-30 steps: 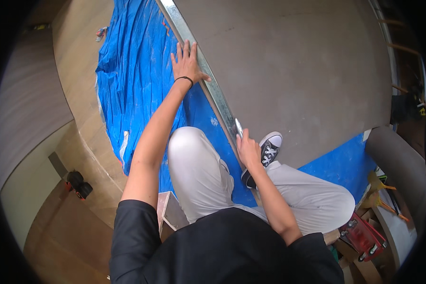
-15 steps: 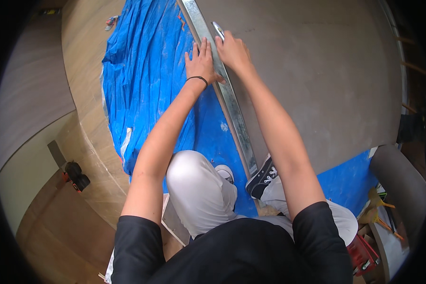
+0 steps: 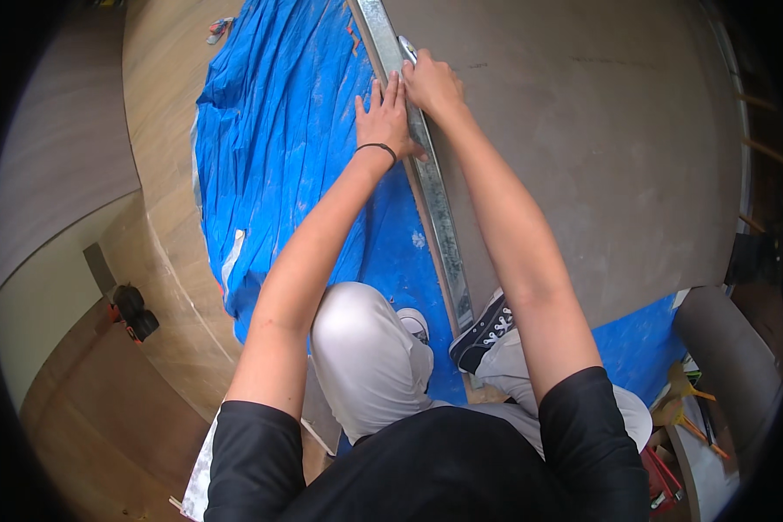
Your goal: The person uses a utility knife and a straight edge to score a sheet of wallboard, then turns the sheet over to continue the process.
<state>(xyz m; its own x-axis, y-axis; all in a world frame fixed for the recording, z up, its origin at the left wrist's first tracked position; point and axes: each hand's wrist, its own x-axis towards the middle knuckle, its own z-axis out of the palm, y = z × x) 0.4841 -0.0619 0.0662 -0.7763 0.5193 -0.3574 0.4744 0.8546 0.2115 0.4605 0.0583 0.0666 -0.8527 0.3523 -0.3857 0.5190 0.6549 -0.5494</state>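
A long galvanised metal channel (image 3: 445, 217) lies along the left edge of a large grey-brown board (image 3: 583, 174). My left hand (image 3: 384, 120) presses on the channel with fingers spread, its thumb reaching across toward the board. Just beyond it, my right hand (image 3: 435, 85) is closed around a silver tool that looks like a utility knife (image 3: 406, 47), held against the channel's right edge. Only the tool's rounded silver end shows; my fingers hide its blade end.
A crumpled blue tarp (image 3: 270, 139) covers the floor left of the board. My dark shoe (image 3: 481, 335) is beside the channel's near end. A black-and-red tool (image 3: 134, 313) sits at the left. Orange-handled tools (image 3: 703, 435) and a red container (image 3: 663, 483) are at the lower right.
My right hand has drawn in against the channel's edge with the silver knife. My left hand stays spread on the channel. The whole view has shifted slightly.
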